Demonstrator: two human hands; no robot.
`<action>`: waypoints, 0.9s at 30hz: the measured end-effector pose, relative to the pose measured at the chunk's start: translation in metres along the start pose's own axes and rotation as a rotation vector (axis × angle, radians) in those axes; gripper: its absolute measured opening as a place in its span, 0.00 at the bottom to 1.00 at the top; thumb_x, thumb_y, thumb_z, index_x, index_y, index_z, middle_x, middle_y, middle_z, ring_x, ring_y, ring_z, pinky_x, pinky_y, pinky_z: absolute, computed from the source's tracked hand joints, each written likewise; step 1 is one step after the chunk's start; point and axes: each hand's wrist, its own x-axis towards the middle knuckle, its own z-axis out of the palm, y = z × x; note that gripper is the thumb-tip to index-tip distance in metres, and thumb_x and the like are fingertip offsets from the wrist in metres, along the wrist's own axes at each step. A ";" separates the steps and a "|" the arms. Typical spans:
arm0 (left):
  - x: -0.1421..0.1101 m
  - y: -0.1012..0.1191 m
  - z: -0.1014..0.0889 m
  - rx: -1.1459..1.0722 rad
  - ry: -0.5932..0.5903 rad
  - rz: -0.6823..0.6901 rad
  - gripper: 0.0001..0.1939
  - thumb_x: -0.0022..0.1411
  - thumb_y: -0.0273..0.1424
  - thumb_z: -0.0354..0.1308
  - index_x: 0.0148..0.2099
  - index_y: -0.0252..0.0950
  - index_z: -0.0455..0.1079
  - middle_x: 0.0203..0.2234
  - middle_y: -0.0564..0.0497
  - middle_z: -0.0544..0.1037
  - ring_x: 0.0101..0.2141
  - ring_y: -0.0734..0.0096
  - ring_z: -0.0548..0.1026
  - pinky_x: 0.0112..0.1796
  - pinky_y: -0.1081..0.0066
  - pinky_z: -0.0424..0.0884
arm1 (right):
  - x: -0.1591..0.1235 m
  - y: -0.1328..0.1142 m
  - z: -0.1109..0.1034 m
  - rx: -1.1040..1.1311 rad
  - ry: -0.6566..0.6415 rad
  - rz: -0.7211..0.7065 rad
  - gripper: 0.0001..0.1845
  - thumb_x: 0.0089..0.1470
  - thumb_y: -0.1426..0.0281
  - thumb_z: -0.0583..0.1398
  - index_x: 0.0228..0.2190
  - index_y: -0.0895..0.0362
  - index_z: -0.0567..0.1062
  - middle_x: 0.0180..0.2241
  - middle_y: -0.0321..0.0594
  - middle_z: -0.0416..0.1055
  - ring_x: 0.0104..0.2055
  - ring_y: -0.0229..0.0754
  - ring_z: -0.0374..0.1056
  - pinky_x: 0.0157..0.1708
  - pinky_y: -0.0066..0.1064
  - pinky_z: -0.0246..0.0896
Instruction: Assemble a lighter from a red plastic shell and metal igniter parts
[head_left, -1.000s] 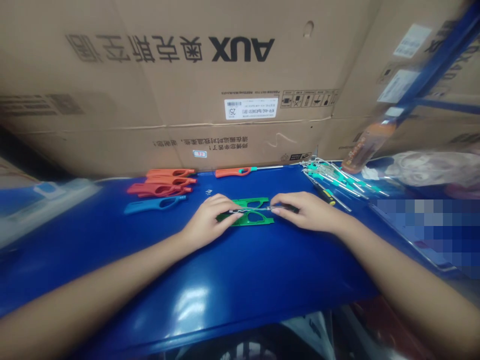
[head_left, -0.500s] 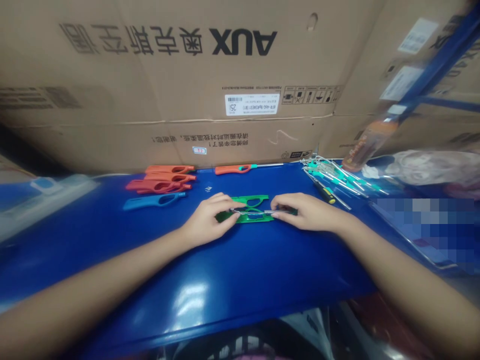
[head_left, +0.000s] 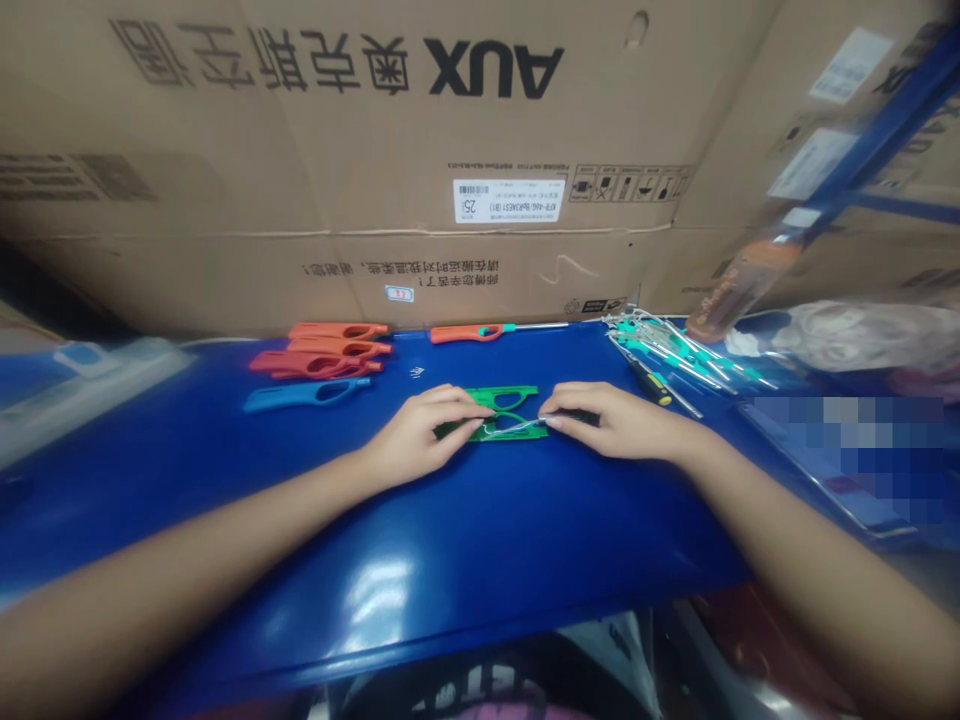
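Observation:
Two green lighter shell halves, a far half [head_left: 517, 393] and a near half [head_left: 531, 434], lie on the blue table between my hands. My left hand [head_left: 416, 436] is closed at their left end, thumb and fingertips together over the near half. What it pinches is too small to make out. My right hand [head_left: 619, 420] is closed on a thin metal rod [head_left: 541, 421] at the right end of the shells. From the rod a thin wire [head_left: 504, 431] runs left over the near half towards my left fingertips. The rod's far end is hidden by my right hand.
Orange lighter handles [head_left: 337, 348] and a blue handle [head_left: 307, 396] lie back left. An orange lighter [head_left: 465, 333] lies before the cardboard box [head_left: 337, 200]. Back right are metal rods with teal parts [head_left: 667, 350], a yellow-black screwdriver [head_left: 654, 385] and a bottle [head_left: 739, 290].
The rod in my right hand has tilted, its left end dipping towards the near shell half, and the wire shows more. My hands have barely shifted; the camera view moved slightly.

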 end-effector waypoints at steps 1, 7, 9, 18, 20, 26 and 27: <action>0.000 -0.001 0.000 0.007 0.006 0.006 0.12 0.68 0.28 0.57 0.51 0.38 0.77 0.40 0.47 0.81 0.41 0.67 0.78 0.43 0.67 0.75 | 0.000 0.000 0.000 0.002 -0.001 0.001 0.15 0.67 0.63 0.53 0.44 0.55 0.76 0.43 0.43 0.74 0.44 0.42 0.70 0.45 0.35 0.63; 0.001 -0.001 0.001 0.061 -0.011 0.047 0.11 0.67 0.29 0.58 0.49 0.38 0.77 0.39 0.47 0.83 0.39 0.66 0.78 0.42 0.64 0.76 | 0.000 0.003 0.000 -0.014 -0.033 0.006 0.15 0.66 0.64 0.55 0.45 0.55 0.80 0.41 0.42 0.74 0.41 0.42 0.70 0.44 0.35 0.63; 0.001 -0.001 0.001 0.072 -0.015 0.058 0.11 0.67 0.28 0.58 0.49 0.38 0.77 0.39 0.47 0.83 0.39 0.66 0.78 0.42 0.64 0.76 | -0.001 0.004 0.000 -0.022 -0.039 0.012 0.15 0.65 0.64 0.56 0.46 0.54 0.80 0.40 0.42 0.74 0.40 0.41 0.71 0.43 0.35 0.64; -0.002 -0.002 0.002 0.037 0.003 -0.012 0.10 0.67 0.29 0.58 0.47 0.37 0.79 0.38 0.48 0.83 0.39 0.68 0.80 0.42 0.68 0.77 | -0.002 0.001 0.001 -0.200 -0.054 0.007 0.16 0.65 0.63 0.56 0.49 0.50 0.80 0.37 0.41 0.75 0.36 0.40 0.70 0.35 0.30 0.62; -0.001 -0.001 0.002 0.037 0.005 -0.005 0.10 0.67 0.29 0.58 0.47 0.38 0.79 0.38 0.48 0.83 0.39 0.68 0.80 0.42 0.68 0.77 | -0.003 -0.004 0.001 -0.262 -0.065 0.008 0.17 0.66 0.63 0.55 0.49 0.49 0.80 0.36 0.41 0.75 0.37 0.41 0.71 0.34 0.30 0.62; 0.001 -0.001 0.001 0.098 0.047 0.064 0.07 0.66 0.29 0.60 0.44 0.38 0.79 0.36 0.48 0.84 0.38 0.65 0.79 0.43 0.62 0.77 | -0.002 -0.014 0.002 -0.460 -0.096 -0.010 0.17 0.66 0.65 0.54 0.50 0.48 0.80 0.37 0.42 0.76 0.37 0.42 0.70 0.34 0.31 0.62; 0.001 -0.001 0.001 0.093 0.041 0.057 0.07 0.66 0.29 0.60 0.44 0.37 0.79 0.36 0.48 0.84 0.38 0.65 0.79 0.43 0.63 0.77 | -0.002 -0.014 0.002 -0.483 -0.099 -0.013 0.18 0.66 0.65 0.54 0.50 0.49 0.79 0.38 0.43 0.76 0.37 0.43 0.71 0.34 0.32 0.62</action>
